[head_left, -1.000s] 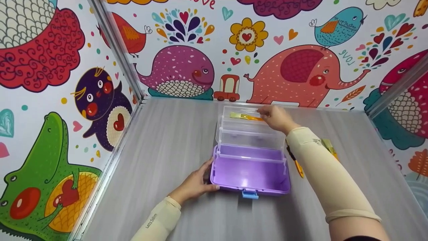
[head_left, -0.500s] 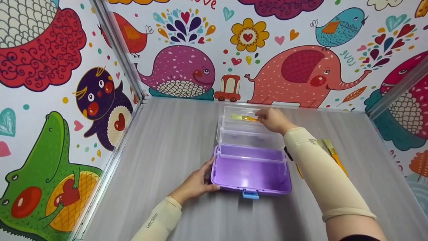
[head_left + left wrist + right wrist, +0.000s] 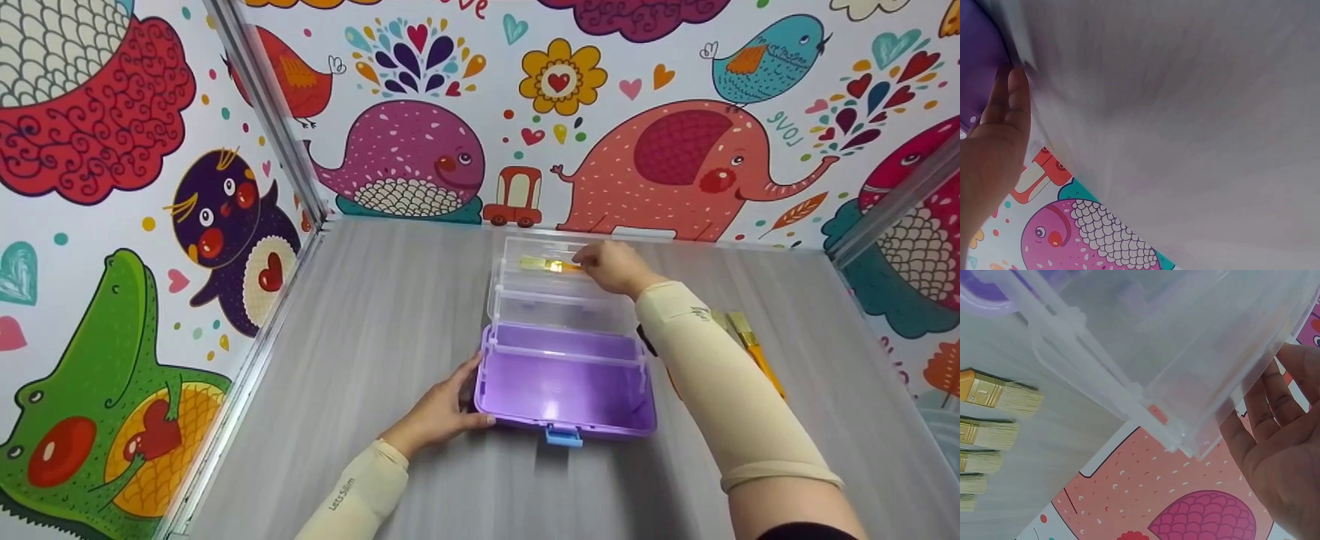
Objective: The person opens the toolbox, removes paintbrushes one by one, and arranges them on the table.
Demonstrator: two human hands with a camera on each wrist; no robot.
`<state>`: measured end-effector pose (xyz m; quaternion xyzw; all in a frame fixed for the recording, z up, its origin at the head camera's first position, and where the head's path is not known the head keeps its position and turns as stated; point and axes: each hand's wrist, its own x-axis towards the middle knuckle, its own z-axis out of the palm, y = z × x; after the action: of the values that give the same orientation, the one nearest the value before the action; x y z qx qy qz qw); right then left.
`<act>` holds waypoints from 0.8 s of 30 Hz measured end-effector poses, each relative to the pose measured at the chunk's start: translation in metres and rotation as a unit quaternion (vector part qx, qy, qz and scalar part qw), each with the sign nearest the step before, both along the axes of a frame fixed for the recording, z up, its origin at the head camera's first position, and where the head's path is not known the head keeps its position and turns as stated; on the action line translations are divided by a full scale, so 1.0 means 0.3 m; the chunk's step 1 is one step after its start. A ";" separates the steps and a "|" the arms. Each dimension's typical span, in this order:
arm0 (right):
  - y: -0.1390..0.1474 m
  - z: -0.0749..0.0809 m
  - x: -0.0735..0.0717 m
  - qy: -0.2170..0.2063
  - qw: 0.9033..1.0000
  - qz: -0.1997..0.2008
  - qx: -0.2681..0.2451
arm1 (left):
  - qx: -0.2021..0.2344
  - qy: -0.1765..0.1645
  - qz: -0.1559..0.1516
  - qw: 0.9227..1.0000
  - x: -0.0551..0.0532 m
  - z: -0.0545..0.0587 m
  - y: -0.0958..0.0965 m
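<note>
A purple box with a blue latch stands open, its clear stacked trays tilted up behind it. A flat paintbrush with pale bristles and an orange handle lies across the uppermost tray, bristles to the left. My right hand pinches its handle end; in the right wrist view the other fingers stand outside the tray's edge, and the brush is hardly visible through the plastic. My left hand rests against the box's left side with straight fingers, thumb at the front corner.
More paintbrushes lie right of the box, partly hidden by my right forearm. In the right wrist view several brushes lie in a row. Printed walls with metal corner strips bound the grey table.
My right hand and the paintbrush have come slightly down, so the brush lies flatter in the top tray. My right forearm has shifted a little left, uncovering more of a brush. My left hand stays.
</note>
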<state>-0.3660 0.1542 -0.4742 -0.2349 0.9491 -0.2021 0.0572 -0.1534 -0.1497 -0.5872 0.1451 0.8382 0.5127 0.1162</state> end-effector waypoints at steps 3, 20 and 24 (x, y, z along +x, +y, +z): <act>-0.002 0.001 0.000 -0.001 1.000 -0.002 -0.002 | 0.001 0.000 0.001 1.000 0.001 0.002 0.000; 0.008 -0.007 -0.001 0.010 1.000 0.008 0.000 | 0.023 -0.009 -0.008 1.000 -0.001 -0.001 0.004; 0.010 -0.003 -0.001 0.002 1.000 0.016 -0.005 | 0.026 -0.007 -0.010 1.000 -0.002 -0.005 0.003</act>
<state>-0.3662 0.1573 -0.4751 -0.2505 0.9443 -0.2057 0.0570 -0.1541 -0.1487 -0.5886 0.1529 0.8222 0.5342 0.1236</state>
